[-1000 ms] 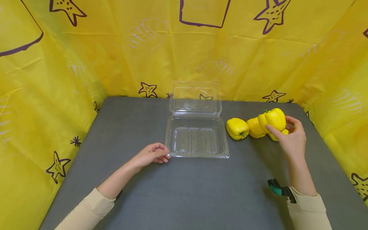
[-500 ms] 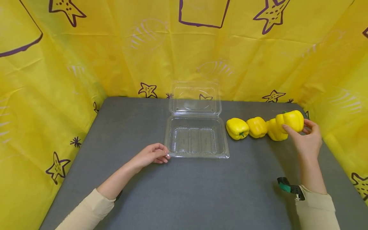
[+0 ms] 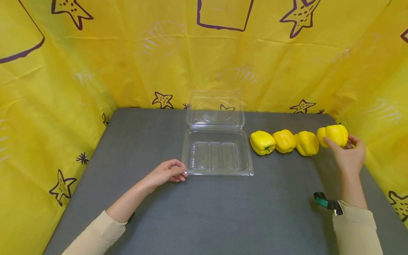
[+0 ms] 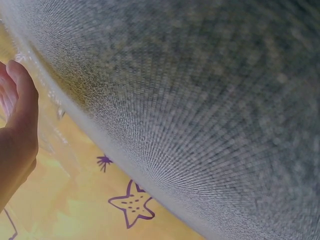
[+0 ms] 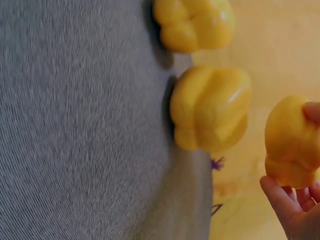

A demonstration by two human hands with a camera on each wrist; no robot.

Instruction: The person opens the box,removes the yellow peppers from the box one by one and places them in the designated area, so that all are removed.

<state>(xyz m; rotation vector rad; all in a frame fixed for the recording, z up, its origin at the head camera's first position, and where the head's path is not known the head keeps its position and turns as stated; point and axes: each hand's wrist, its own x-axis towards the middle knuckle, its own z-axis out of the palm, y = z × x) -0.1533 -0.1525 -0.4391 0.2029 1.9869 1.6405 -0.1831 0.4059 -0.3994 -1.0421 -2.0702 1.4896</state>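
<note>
A clear plastic clamshell container (image 3: pixel 218 170) lies on the grey table with its lid (image 3: pixel 216 109) raised at the back. My left hand (image 3: pixel 167 171) pinches its front left corner between thumb and fingers. In the left wrist view, only part of that hand (image 4: pixel 17 115) shows at the left edge. My right hand (image 3: pixel 350 154) grips a yellow bell pepper (image 3: pixel 336 134) at the far right. The right wrist view shows this pepper (image 5: pixel 291 142) held off the table, thumb on one side and fingers on the other.
Three more yellow bell peppers stand in a row right of the container: a near one (image 3: pixel 262 142), a middle one (image 3: pixel 284 141) and a right one (image 3: pixel 306 143). Yellow patterned cloth (image 3: pixel 127 71) hangs close behind the table (image 3: pixel 223 212) and along both sides.
My right hand has carried its bell pepper to the right, away from above the others, and slightly lower. The third pepper in the row is now uncovered. My left hand stays at the container's corner.
</note>
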